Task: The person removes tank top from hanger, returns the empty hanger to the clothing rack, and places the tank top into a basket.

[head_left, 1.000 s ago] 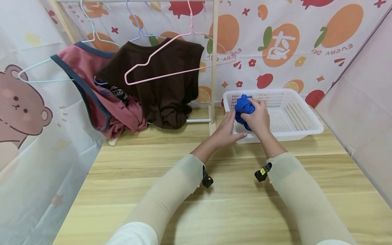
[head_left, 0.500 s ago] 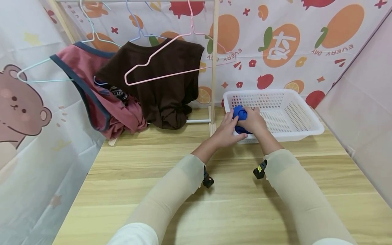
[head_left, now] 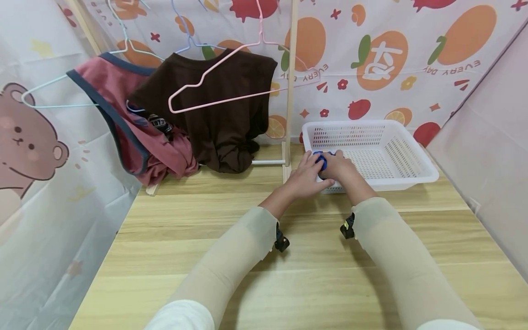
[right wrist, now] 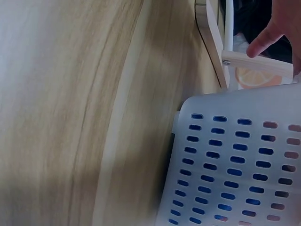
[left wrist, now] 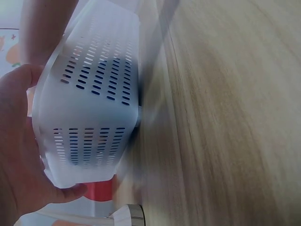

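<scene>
A white plastic basket (head_left: 402,184) stands at the back right of the wooden table. My right hand (head_left: 341,168) reaches into its left end with bent fingers on a crumpled blue cloth (head_left: 321,160), most of it hidden under both hands. At the basket's near left corner, my left hand (head_left: 303,179) lies across the rim, thumb spread and fingers extended towards the cloth. The left wrist view has this hand (left wrist: 16,150) spanning the corner from outside. Blue shows through the slots of the basket wall (right wrist: 230,108) in the right wrist view.
A wooden rack (head_left: 291,82) stands left of the basket. From it hang a pink top (head_left: 119,91) with dark trim, a brown garment (head_left: 231,101) and a bare pink hanger (head_left: 224,104). A printed curtain (head_left: 379,101) backs the table (head_left: 313,275).
My right hand has pushed the blue cloth down into the basket's left end, where less of it shows. The left hand has stayed at the corner. The view has shifted slightly.
</scene>
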### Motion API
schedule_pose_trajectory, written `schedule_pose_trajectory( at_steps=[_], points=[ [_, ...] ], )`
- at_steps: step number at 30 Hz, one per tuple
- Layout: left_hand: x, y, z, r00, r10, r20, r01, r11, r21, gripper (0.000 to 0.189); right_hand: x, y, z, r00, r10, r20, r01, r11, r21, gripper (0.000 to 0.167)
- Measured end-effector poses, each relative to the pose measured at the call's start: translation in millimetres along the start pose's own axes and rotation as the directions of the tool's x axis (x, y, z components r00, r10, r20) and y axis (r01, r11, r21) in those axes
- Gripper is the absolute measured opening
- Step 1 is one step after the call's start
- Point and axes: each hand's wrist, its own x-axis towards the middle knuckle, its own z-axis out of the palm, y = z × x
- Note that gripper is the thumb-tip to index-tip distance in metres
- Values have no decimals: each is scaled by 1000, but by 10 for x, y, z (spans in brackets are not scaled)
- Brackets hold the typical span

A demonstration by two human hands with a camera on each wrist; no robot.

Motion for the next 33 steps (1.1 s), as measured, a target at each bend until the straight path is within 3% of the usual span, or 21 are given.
schedule_pose_trajectory(
  at_steps=[4, 10, 25, 33],
  points=[
    [-2, 8, 19, 1000, 2, -11, -2, 1000, 19, 83, 11, -14, -14, 995, -32, 95, 38, 997, -60, 75],
    [-1, 28, 57, 1000, 0, -28, 1, 1000, 28, 80, -31, -29, -26, 986, 3, 169, 9, 997, -71, 74],
    [-19, 51, 61, 999, -21, -26, 22, 999, 43, 78, -25, -92, 22, 996, -49, 77, 64, 976, -208, 67],
    [-23, 56, 57, 999, -23, -41, 25, 998, 59, 79, -11, -94, 7, 995, -42, 91, 61, 974, -217, 71]
  ],
)
